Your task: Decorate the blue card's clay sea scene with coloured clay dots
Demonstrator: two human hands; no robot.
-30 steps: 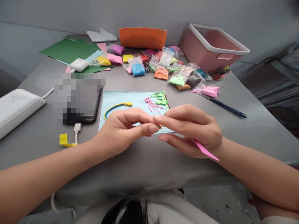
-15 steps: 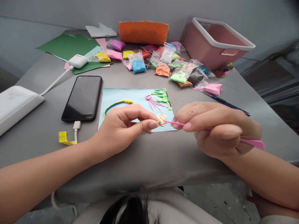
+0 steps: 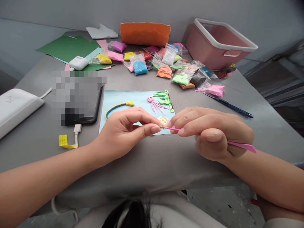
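Observation:
Between thumb and forefinger, my left hand (image 3: 133, 133) pinches a tiny bit of green clay (image 3: 161, 126). My right hand (image 3: 213, 133) grips a thin pink modelling tool (image 3: 241, 146), its narrow tip touching the green clay. Both hands are over the front of a light blue sheet (image 3: 137, 95). On that sheet lie a pink clay jellyfish or octopus (image 3: 150, 99), green clay seaweed (image 3: 163, 101), a blue and yellow clay eel shape (image 3: 116, 106) and a cream clay figure (image 3: 163, 121), partly hidden behind my fingers.
Several bags of coloured clay (image 3: 140, 67) lie across the back, by a pink bin (image 3: 201, 44) and an orange box (image 3: 144, 33). A phone (image 3: 95, 104) and white power bank (image 3: 19, 104) are at left. A dark blue pen-like tool (image 3: 232, 107) lies right.
My right hand has moved left and slightly down, bringing the pink tool's tip onto the green clay. My left hand has kept its pinch almost in place.

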